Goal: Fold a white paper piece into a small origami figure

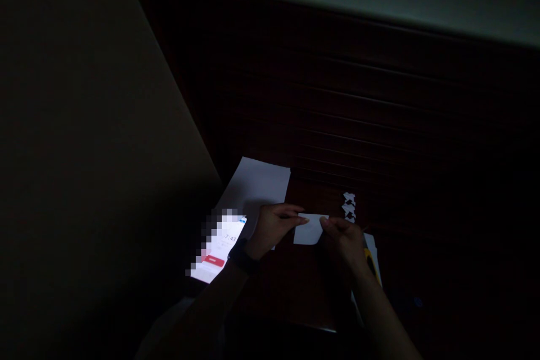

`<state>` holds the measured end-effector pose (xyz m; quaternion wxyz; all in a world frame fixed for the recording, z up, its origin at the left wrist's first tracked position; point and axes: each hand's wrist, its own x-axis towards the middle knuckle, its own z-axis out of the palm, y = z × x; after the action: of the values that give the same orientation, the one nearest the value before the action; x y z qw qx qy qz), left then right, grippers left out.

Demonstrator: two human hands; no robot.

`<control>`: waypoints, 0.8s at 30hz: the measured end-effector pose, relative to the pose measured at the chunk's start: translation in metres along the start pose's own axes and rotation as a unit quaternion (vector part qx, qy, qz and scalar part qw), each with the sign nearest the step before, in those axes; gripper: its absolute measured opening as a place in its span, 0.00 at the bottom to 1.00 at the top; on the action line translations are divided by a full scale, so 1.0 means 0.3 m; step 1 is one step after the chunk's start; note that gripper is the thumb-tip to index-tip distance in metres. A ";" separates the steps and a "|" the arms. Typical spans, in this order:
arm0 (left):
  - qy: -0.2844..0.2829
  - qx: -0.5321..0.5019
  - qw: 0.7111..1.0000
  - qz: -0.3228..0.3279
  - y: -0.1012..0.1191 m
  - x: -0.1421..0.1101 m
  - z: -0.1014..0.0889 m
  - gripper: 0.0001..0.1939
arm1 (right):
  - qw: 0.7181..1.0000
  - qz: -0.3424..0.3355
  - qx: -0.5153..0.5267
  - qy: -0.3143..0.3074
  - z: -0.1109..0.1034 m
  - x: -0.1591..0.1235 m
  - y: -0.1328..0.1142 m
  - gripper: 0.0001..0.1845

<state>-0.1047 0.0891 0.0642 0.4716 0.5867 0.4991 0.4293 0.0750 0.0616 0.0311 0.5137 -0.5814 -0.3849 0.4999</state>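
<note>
The person's left hand [274,224] and right hand [343,236] are pinching the small white paper piece [310,229] between them — 1 hand on each short end, long axis running left to right, over the dark table [304,292]. 3 folded paper shapes [349,206] are lying just beyond the right hand — a lit phone [219,250] near left.

Phone [219,248] screen part blurred; folded shapes [349,206] too small
</note>
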 end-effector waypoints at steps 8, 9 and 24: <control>0.013 0.015 1.000 0.010 0.006 -0.004 -0.002 0.14 | 1.000 0.000 0.007 -0.025 -0.004 -0.002 -0.011 0.13; 0.017 0.017 1.000 0.012 0.007 -0.005 -0.002 0.14 | 1.000 0.001 0.006 -0.027 -0.004 -0.001 -0.009 0.13; 0.049 0.059 0.995 0.071 0.008 -0.006 0.001 0.07 | 1.000 -0.002 -0.014 -0.011 0.016 -0.008 -0.018 0.16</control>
<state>-0.1043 0.0873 0.0665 0.3794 0.6254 0.5034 0.4599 0.0702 0.0612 0.0368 0.5024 -0.5821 -0.3987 0.4997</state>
